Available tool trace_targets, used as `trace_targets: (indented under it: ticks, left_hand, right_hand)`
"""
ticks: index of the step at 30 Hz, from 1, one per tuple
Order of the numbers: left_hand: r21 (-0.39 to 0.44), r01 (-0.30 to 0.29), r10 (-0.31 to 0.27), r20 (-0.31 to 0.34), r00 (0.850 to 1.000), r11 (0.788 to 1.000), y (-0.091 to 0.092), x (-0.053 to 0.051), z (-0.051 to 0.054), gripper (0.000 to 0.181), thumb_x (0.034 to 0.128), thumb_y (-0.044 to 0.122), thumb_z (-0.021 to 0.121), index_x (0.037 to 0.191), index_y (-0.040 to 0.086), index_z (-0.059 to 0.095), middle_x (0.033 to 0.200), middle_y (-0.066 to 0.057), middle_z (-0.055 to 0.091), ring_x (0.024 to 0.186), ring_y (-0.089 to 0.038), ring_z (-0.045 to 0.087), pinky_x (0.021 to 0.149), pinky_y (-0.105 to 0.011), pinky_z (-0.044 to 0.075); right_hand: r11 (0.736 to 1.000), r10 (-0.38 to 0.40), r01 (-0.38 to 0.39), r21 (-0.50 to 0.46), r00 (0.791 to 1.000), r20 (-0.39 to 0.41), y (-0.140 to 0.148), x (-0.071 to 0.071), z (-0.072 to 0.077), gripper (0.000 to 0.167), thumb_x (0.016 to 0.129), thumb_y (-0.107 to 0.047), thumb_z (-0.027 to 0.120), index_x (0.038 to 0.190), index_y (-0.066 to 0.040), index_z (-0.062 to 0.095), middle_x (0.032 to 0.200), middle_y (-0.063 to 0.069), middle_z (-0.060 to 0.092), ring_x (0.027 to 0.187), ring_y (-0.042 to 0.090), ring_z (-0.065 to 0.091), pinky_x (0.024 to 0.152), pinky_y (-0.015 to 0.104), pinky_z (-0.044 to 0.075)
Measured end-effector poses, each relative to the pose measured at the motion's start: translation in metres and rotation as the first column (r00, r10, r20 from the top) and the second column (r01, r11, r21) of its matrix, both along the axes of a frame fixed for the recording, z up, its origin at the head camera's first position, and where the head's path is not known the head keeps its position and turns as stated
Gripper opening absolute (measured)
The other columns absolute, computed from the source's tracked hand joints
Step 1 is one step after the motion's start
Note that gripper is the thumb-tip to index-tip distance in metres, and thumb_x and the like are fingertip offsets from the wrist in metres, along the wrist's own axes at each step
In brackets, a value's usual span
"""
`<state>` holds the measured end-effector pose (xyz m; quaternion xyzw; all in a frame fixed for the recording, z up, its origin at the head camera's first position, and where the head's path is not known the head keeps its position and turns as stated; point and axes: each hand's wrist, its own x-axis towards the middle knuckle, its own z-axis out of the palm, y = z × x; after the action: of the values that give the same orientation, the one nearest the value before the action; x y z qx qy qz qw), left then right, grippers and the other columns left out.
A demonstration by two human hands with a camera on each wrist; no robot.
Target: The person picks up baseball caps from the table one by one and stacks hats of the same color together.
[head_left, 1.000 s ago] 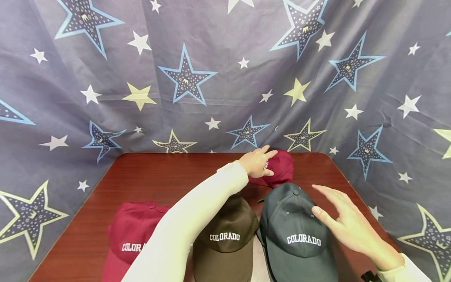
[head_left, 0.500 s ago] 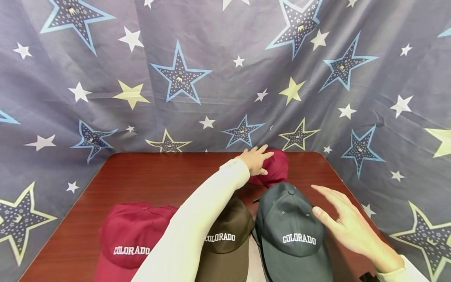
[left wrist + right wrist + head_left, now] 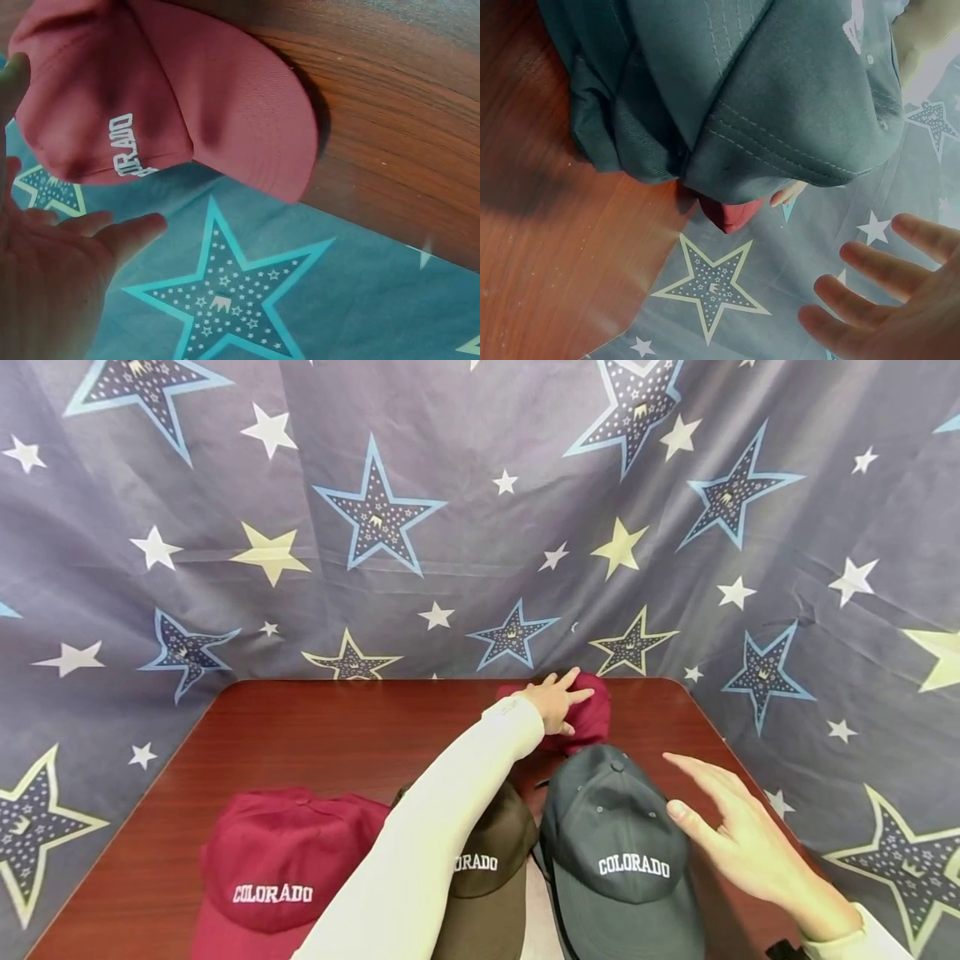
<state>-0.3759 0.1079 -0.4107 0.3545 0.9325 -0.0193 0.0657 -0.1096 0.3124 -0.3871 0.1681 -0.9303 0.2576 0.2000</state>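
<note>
A far red baseball cap point(image 3: 592, 714) sits near the table's back edge. My left hand point(image 3: 553, 703) is over it with fingers spread; in the left wrist view that cap point(image 3: 97, 97) shows its white lettering and brim, the fingers beside the crown. Whether the palm touches it, I cannot tell. Nearer, a dark grey-green COLORADO cap point(image 3: 618, 835) rests brim toward me. My right hand point(image 3: 750, 839) hovers at its right side, fingers straight and apart from it, as the right wrist view of the hand point(image 3: 892, 300) also shows.
A brown COLORADO cap point(image 3: 487, 893) lies left of the grey-green one, partly behind my left sleeve point(image 3: 420, 852). Another red COLORADO cap point(image 3: 277, 860) is at the front left. The reddish wooden table point(image 3: 330, 735) ends at a star-patterned curtain point(image 3: 450, 460).
The far red cap's brim has swung from the front left toward the back left, with my left hand on or over it. The view has shifted slightly; my right hand stays put.
</note>
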Motion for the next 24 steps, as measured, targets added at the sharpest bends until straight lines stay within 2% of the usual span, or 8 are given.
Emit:
trace_targets:
  ticks: [5,8,12,18,24]
  left_hand:
    - [-0.031,-0.023,0.023,0.019,1.000,0.999,0.002,-0.001,-0.004,0.086,0.0929,0.045,0.074,0.162,0.044,0.023,0.173,0.000,0.003,0.154,-0.033,0.023,0.116,-0.054,0.036]
    - [-0.057,-0.018,0.021,0.045,0.999,0.998,0.001,0.000,-0.006,0.087,0.0934,0.045,0.073,0.163,0.043,0.021,0.173,-0.002,0.007,0.154,-0.034,0.026,0.110,-0.056,0.042]
    - [-0.069,-0.021,0.025,0.059,0.998,0.997,-0.006,0.001,-0.009,0.084,0.0934,0.043,0.074,0.162,0.041,0.025,0.172,-0.001,0.014,0.153,-0.035,0.026,0.102,-0.061,0.047]
    - [-0.119,-0.018,0.019,0.006,1.000,0.993,-0.021,-0.001,-0.006,0.077,0.0905,0.032,0.079,0.156,0.034,0.039,0.168,-0.008,0.023,0.144,-0.036,0.043,0.092,-0.052,0.055]
    - [-0.168,0.004,-0.017,-0.080,0.997,0.986,-0.038,0.002,-0.002,0.067,0.0871,0.021,0.081,0.144,0.021,0.045,0.150,-0.012,0.044,0.124,-0.033,0.061,0.089,-0.045,0.058]
  right_hand:
    - [1.000,-0.003,0.003,0.002,1.000,0.003,0.002,0.000,-0.001,0.062,0.097,-0.021,0.070,0.153,-0.031,0.047,0.149,0.001,0.053,0.138,0.017,0.041,0.106,0.007,0.018]
    - [1.000,-0.003,0.003,0.002,1.000,0.006,0.003,0.000,-0.001,0.062,0.097,-0.021,0.070,0.153,-0.031,0.047,0.149,0.001,0.053,0.138,0.019,0.041,0.106,0.007,0.018]
    - [1.000,0.000,0.000,0.005,1.000,0.000,0.003,0.000,-0.001,0.062,0.097,-0.021,0.070,0.153,-0.030,0.047,0.149,0.002,0.053,0.138,0.020,0.041,0.106,0.007,0.018]
    - [1.000,0.003,-0.003,0.010,1.000,-0.007,0.002,0.000,0.001,0.062,0.097,-0.021,0.071,0.153,-0.030,0.047,0.149,0.002,0.053,0.138,0.018,0.041,0.106,0.007,0.018]
    - [1.000,0.001,-0.001,-0.003,1.000,0.007,0.000,0.002,0.001,0.062,0.097,-0.022,0.070,0.153,-0.032,0.047,0.149,0.002,0.053,0.138,0.021,0.041,0.104,0.007,0.018]
